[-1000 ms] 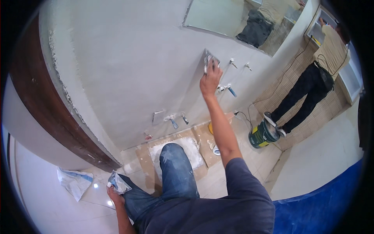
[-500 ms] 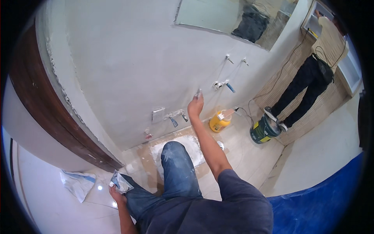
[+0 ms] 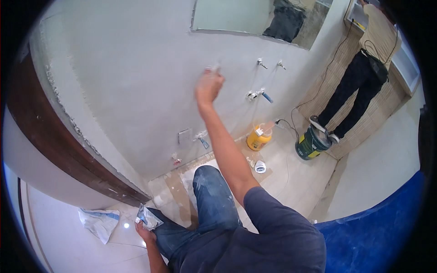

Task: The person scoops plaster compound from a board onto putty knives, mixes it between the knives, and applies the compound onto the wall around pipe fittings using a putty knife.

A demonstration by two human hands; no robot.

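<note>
My right hand (image 3: 210, 88) is raised against the grey-white plastered wall (image 3: 136, 73), its fingers closed. A small pale thing shows at the fingertips, too smeared by motion to name. Down at the left, beside my thigh, my left hand (image 3: 144, 232) grips a clear plastic bag (image 3: 149, 218) with whitish stuff in or on it. To the right of my raised hand, pipe fittings and a blue-handled valve (image 3: 266, 97) stick out of the wall. Lower down are a square wall plate (image 3: 184, 136) and another blue-handled valve (image 3: 203, 143).
A mirror (image 3: 227, 18) hangs above. A yellow bucket (image 3: 258, 140) and a white round lid (image 3: 260, 167) are on the floor. At the right, a co-worker (image 3: 357, 86) stands on a dark green bucket (image 3: 310, 143). A white sack (image 3: 100, 223) lies left, near the brown door frame (image 3: 68, 141).
My right hand has swept up and to the left over the wall, away from the valves. My left hand still holds the bag. The view has shifted slightly.
</note>
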